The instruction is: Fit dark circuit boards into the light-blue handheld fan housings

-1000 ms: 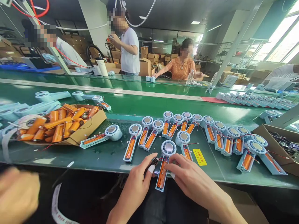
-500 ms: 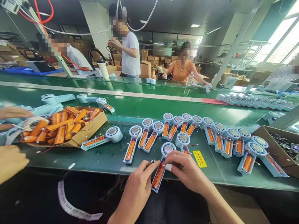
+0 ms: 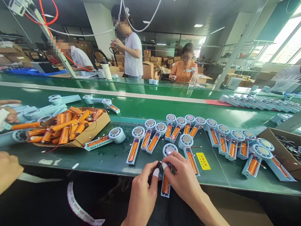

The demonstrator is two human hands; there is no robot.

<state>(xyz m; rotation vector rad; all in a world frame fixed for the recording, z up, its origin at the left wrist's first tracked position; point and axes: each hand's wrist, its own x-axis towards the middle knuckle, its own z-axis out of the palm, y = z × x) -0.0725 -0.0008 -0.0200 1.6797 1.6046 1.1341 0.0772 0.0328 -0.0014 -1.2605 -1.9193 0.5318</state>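
2 hands are working over a small black part and a blue fan

The left hand [image 3: 143, 190] is curling nearly closed, its thumb and fingers pinching the small black part [image 3: 155, 168]. The right hand [image 3: 185, 182] is bringing thumb and fingertips together at that part's upper end; whether it is gripping anything, I cannot tell. Both thumbs are showing white tips.

Beneath the fingers, 1 light blue fan [image 3: 166, 185] is lying face up, its handle sticking out past the edge of the green bench [image 3: 82, 160] and showing an orange filling. The right hand is partly covering it.

More blue fans [image 3: 138, 132] are resting beyond and to the right, near a yellow label [image 3: 203, 161]. On the left, a cardboard box [image 3: 97, 131] is holding orange packs [image 3: 64, 135]. Another person's hand [image 3: 8, 169] is showing at the left edge.
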